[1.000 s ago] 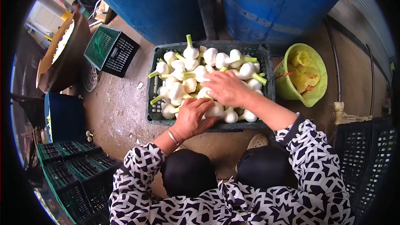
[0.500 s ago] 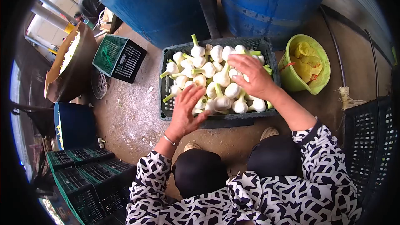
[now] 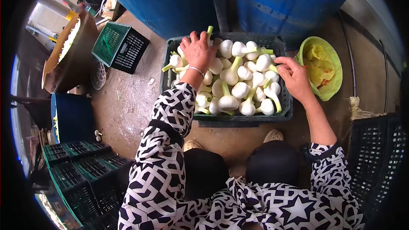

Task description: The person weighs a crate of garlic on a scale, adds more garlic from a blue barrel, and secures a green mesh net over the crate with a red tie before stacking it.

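White garlic bulbs (image 3: 230, 75) with green stem stubs fill a dark plastic crate (image 3: 286, 102) on the floor in front of me. At the crate's far left, my left hand (image 3: 198, 53) curls down over a garlic bulb, mostly hidden beneath it; its green stem (image 3: 210, 30) sticks up beside the fingers. Near the right rim, my right hand (image 3: 296, 80) has its thumb and index finger closed at the short stem of another garlic bulb (image 3: 264, 62). That bulb rests against others in the heap.
Beyond the crate stand two large blue barrels (image 3: 170, 8) (image 3: 285, 4). A lime-green bucket (image 3: 335, 89) holding yellow plastic is at the right. To the left are a green-and-black basket (image 3: 128, 53), a brown tub (image 3: 70, 68) and stacked crates (image 3: 85, 183). Another black crate (image 3: 375, 153) stands near right.
My left hand has moved forward from the crate's near left to its far left, onto a bulb. My right hand has drawn back rightward to the rim. The view has shifted slightly.
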{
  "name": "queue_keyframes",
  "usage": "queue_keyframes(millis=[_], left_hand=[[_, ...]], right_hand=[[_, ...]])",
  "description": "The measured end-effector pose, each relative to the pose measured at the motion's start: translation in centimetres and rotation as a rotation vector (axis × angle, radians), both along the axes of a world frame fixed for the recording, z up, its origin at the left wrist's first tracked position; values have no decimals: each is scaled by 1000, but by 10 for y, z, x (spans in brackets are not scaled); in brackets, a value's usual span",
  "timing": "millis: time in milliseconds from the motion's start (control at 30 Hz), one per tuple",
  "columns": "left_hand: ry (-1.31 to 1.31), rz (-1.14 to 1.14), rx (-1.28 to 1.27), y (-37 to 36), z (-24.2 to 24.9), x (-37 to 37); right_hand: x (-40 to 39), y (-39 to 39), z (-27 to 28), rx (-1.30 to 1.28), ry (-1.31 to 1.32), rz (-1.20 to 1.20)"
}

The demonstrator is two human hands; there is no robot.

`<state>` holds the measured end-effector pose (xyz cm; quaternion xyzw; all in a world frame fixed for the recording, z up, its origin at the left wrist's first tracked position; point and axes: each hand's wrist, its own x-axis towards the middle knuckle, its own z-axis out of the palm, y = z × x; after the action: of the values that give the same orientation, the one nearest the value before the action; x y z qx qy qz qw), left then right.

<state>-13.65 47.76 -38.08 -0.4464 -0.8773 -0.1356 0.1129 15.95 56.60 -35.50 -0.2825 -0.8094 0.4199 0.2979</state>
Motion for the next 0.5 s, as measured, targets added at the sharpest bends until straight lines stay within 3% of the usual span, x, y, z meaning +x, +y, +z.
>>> queue_keyframes(millis=[33,133,233,267,333,400,500], left_hand=[[97,-75,78,-3,-9,-1],[37,-311,76,-13,-7,-10],[-15,-518,313,-41,45,2],[-100,-489,283,-57,60,15],[-23,-471,-195,-91,59,34],[-39,-570,-273,-120,12,54],[-148,-540,-390,-123,5,54]], right_hand=[[9,-2,-2,8,-11,0],[38,-1,-15,-91,-3,-57],[56,0,-16,-207,-3,-89],[59,0,-15,-212,3,-103],[65,2,-21,-185,-8,-115],[65,4,-31,-207,11,-108],[65,3,-36,-162,49,-147]])
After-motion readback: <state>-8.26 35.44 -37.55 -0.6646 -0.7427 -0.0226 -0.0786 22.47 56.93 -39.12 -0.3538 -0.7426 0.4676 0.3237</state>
